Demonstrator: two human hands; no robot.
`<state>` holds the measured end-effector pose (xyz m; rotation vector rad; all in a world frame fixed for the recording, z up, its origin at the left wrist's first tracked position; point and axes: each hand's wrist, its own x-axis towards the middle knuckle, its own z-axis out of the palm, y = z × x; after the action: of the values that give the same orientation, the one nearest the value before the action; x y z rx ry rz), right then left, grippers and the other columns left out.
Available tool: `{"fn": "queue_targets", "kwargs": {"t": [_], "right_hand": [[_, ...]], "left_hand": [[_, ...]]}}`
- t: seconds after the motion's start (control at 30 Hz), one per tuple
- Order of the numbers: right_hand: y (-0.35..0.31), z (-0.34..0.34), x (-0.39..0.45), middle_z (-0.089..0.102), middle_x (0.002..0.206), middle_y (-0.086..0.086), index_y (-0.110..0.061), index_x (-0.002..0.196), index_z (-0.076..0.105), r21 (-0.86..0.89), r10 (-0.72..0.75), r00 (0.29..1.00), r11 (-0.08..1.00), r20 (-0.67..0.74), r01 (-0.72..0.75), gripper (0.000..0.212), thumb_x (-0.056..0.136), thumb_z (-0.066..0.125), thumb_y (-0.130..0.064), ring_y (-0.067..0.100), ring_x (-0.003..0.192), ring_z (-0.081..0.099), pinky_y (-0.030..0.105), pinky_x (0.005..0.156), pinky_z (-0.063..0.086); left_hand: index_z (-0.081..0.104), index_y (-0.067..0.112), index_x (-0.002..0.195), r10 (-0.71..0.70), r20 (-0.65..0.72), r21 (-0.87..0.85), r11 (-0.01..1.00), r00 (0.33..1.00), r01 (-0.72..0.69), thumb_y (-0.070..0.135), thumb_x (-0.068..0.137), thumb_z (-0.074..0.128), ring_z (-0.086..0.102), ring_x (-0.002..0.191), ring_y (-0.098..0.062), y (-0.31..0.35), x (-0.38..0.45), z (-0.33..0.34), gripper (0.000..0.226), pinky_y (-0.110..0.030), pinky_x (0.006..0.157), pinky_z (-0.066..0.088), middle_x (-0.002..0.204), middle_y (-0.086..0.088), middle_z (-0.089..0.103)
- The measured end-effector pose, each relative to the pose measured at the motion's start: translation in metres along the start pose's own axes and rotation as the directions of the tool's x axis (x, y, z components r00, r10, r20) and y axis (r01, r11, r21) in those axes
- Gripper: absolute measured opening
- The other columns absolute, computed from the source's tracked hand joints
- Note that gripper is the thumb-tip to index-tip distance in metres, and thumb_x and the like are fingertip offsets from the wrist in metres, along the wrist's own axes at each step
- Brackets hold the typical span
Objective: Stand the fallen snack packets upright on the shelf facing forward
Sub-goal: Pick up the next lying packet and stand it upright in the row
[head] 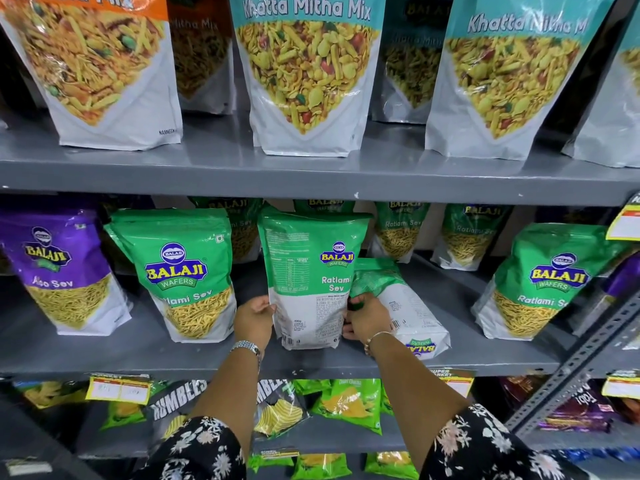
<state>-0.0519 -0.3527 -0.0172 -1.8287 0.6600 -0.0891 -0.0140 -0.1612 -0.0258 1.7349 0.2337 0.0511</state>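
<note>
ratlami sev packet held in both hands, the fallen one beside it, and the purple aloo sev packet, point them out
held Ratlami Sev packet [313, 271], head view, green back panel by the logo
fallen packet [412, 313], head view, white printed back
Aloo Sev packet [55, 258], head view, purple front near the logo

Top tier: Khatta Mitha Mix pouches [308, 74] upright, plus an orange-topped mix pouch [93, 71] at left. Bottom tier: green chip bags [349, 403] and black Humbles bags [180, 400] lying loose, yellow price tags [117, 389] on the edge above.
</note>
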Motion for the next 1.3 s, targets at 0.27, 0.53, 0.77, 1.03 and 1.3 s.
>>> {"fn": "queue_targets", "kwargs": {"t": [0.27,0.53,0.77,1.03,1.3], "right_hand": [[-0.002,0.009,-0.006,0.070,0.076,0.009,-0.014,0.075,0.069,0.065,0.011,0.996,0.998,-0.088,-0.005,0.024,0.080,0.054,0.004,0.019,0.060,0.060,0.026,0.070,0.060],[-0.005,0.027,-0.009,0.056,0.102,0.003,-0.017,0.135,0.046,-0.119,-0.072,0.974,0.988,0.216,0.100,0.061,0.077,0.056,-0.001,0.019,0.090,0.056,0.034,0.082,0.055],[0.008,0.046,-0.022,0.043,0.129,0.000,-0.025,0.131,0.031,-0.095,-0.104,0.970,0.987,0.218,0.127,0.120,0.030,0.094,-0.035,0.017,0.124,0.048,0.041,0.104,0.048],[0.003,0.040,-0.041,0.063,0.116,0.007,-0.020,0.116,0.030,-0.093,-0.153,0.982,0.982,0.112,0.164,0.082,0.056,0.086,-0.022,0.029,0.102,0.064,0.040,0.093,0.052],[0.014,0.011,-0.003,0.059,0.122,0.008,-0.047,0.121,0.049,-0.127,-0.083,0.967,0.985,0.242,0.116,0.087,0.051,0.081,-0.006,0.030,0.110,0.060,0.041,0.097,0.052]], "left_hand": [[0.067,0.005,0.100,-0.046,0.027,-0.149,0.988,0.999,0.049,-0.010,0.082,0.050,0.062,0.087,-0.027,-0.007,-0.007,-0.004,0.029,-0.037,0.083,0.053,0.097,-0.014,0.067],[0.065,0.004,0.096,-0.057,0.054,-0.254,0.965,0.997,0.069,-0.016,0.083,0.045,0.059,0.096,-0.026,-0.012,-0.018,-0.006,0.032,-0.033,0.074,0.048,0.096,-0.004,0.066],[0.069,0.017,0.069,0.049,0.120,-0.167,0.985,0.992,-0.028,-0.021,0.074,0.040,0.065,0.092,-0.032,-0.010,-0.027,-0.002,0.048,-0.030,0.076,0.048,0.082,0.000,0.070],[0.064,-0.001,0.102,0.047,0.213,-0.109,0.994,0.976,-0.025,-0.022,0.077,0.030,0.064,0.080,-0.025,-0.009,-0.030,-0.001,0.047,-0.006,0.052,0.047,0.082,-0.007,0.067],[0.050,0.007,0.128,0.031,0.194,-0.070,0.997,0.980,-0.018,-0.015,0.084,0.038,0.057,0.083,-0.018,-0.009,-0.019,-0.009,0.051,-0.018,0.056,0.043,0.120,-0.014,0.060]]}}
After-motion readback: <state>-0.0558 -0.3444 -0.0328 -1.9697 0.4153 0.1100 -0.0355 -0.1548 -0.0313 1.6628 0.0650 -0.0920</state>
